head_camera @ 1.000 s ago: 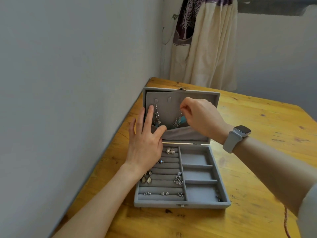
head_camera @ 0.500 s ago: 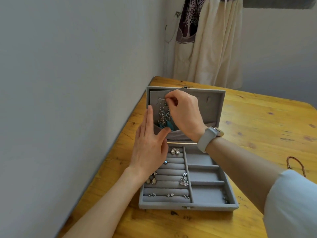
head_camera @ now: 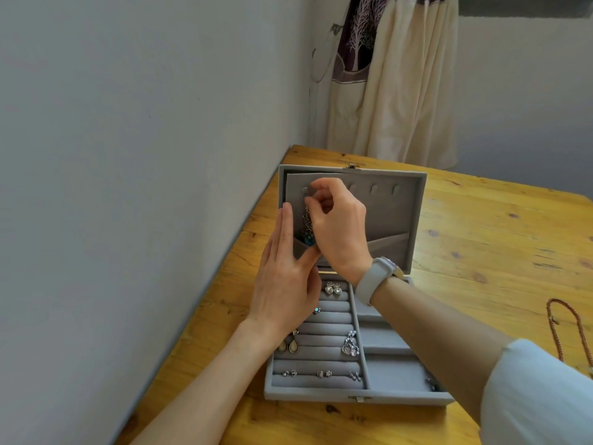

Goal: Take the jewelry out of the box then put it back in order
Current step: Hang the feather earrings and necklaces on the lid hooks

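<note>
Pinching dangling earring (head_camera: 307, 220) at top, right hand (head_camera: 337, 226) grip closed on it before lid (head_camera: 385, 213) of jewelry box (head_camera: 401, 398). Beside grip, left hand (head_camera: 285, 284) flat, bracing lid. Risk: chain snagging pouch below, slipping.

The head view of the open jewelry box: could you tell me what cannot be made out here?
- Dangling earring in the lid: its top is covered by the right hand.
- Ring rolls' left ends: hidden under the left hand.
- Small item in the nearest right compartment: too small to identify.
- Red bead string on the table: cut off by the right edge.
</note>
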